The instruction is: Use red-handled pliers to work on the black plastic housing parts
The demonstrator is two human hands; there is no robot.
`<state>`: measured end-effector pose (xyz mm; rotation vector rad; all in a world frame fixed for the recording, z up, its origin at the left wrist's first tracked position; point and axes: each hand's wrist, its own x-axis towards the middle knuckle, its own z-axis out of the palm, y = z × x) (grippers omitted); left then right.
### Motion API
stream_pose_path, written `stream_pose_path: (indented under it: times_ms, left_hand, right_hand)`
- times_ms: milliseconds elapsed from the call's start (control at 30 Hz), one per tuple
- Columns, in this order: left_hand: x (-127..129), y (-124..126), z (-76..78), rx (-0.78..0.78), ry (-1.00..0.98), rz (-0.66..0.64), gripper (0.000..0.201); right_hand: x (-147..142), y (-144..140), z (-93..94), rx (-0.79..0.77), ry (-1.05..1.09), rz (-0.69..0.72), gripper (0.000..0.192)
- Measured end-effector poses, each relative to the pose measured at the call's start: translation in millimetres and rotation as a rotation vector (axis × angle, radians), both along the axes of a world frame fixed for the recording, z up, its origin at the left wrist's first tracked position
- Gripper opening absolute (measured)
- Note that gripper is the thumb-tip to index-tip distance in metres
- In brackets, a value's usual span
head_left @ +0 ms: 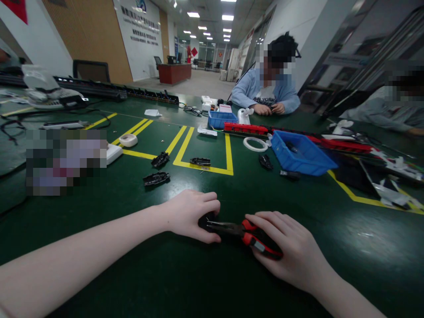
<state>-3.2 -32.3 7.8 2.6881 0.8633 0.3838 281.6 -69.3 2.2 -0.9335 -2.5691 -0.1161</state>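
Note:
My left hand (195,214) is closed around a small black part (206,222), mostly hidden by the fingers, just above the green table (139,282). In my right hand (291,247) are long-nose pliers (247,232) with red and black handles. Their jaws point left and reach the black part; a thin light piece shows by the tips, too small to name. Beyond my hands lie several black plastic parts, among them one (156,178) near my left wrist, one (160,160) behind it and one (200,161) inside a yellow taped outline.
At the right stands a blue bin (300,152) beside a roll of white tape (255,144). A smaller blue bin (222,118) and red strips (247,128) lie farther back. Across the table a person (266,90) handles something small; another person sits at far right.

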Motion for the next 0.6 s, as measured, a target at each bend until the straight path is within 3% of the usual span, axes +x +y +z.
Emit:
stream_pose_path:
  times_ms: [600]
  left_hand:
    - [-0.2,0.4,1.4,-0.007,0.005,-0.010,0.044]
  right_hand:
    - [-5.3,-1.2,6.5,0.022,0.015,0.003,0.047]
